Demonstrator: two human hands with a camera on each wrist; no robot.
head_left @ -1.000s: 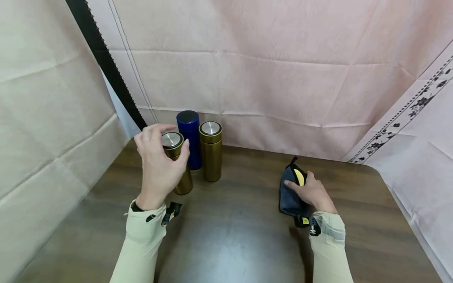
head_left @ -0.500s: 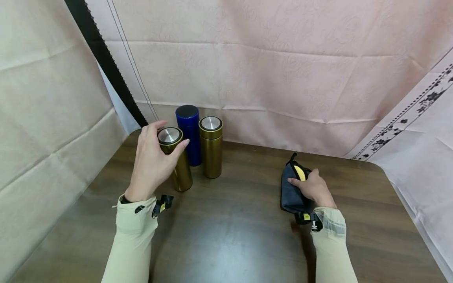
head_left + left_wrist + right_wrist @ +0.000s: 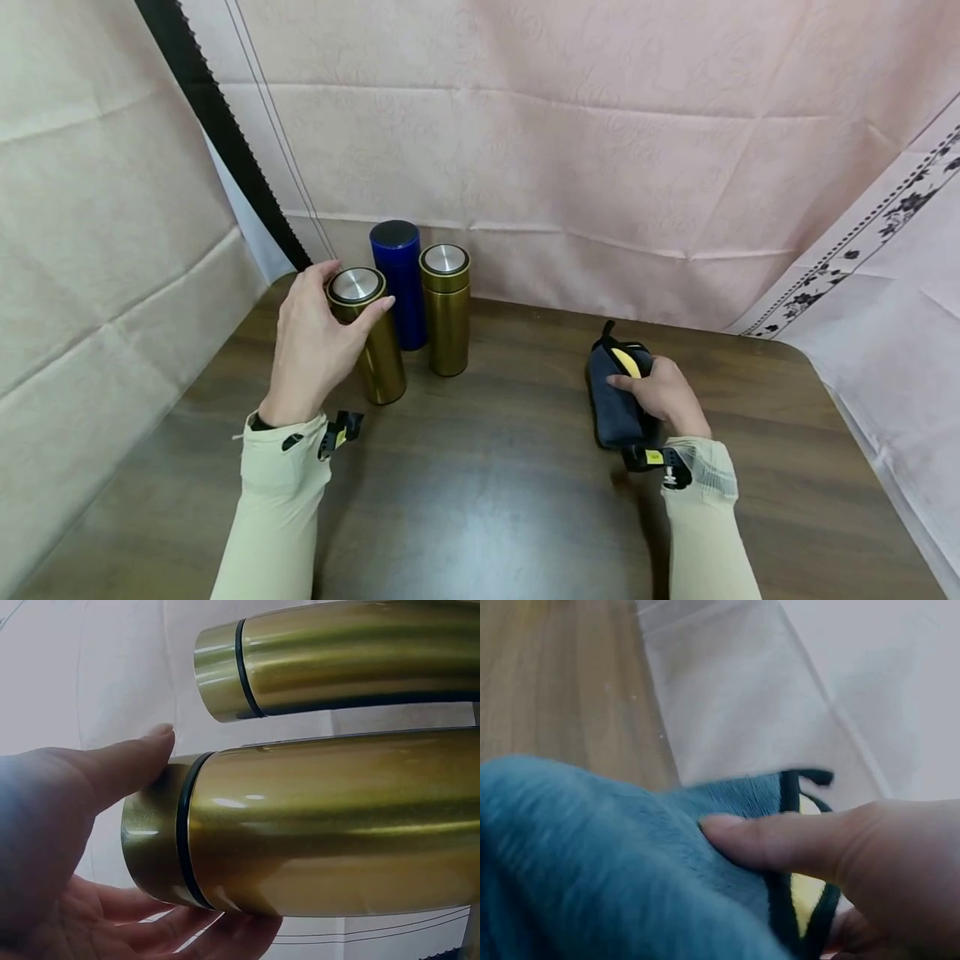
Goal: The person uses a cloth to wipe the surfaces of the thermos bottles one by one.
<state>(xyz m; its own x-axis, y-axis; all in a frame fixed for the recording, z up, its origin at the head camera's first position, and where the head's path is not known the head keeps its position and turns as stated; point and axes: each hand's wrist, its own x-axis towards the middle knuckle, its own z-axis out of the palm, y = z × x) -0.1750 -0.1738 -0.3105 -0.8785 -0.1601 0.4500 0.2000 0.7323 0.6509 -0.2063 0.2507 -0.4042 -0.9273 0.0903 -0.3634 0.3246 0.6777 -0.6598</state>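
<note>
On the left of the wood-grained surface (image 3: 480, 475), the left grip (image 3: 309, 354) curls thumb and fingers round the smooth cap end of a glossy gold bottle (image 3: 381, 362); a second gold bottle (image 3: 447, 329) and a blue bottle (image 3: 402, 287) crowd just behind. Over right, the right grip (image 3: 667, 396) pinches a soft, black-trimmed blue-grey pouch (image 3: 615, 408), yellow at its opening. Creased pale cloth (image 3: 600, 167) hangs behind.

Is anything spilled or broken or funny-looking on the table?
Nothing looks spilled or broken. Only the blue-grey pouch in the right hand looks a bit odd: it seems to gape at one end, showing a yellow patch. I can't tell if that's lining.
</note>
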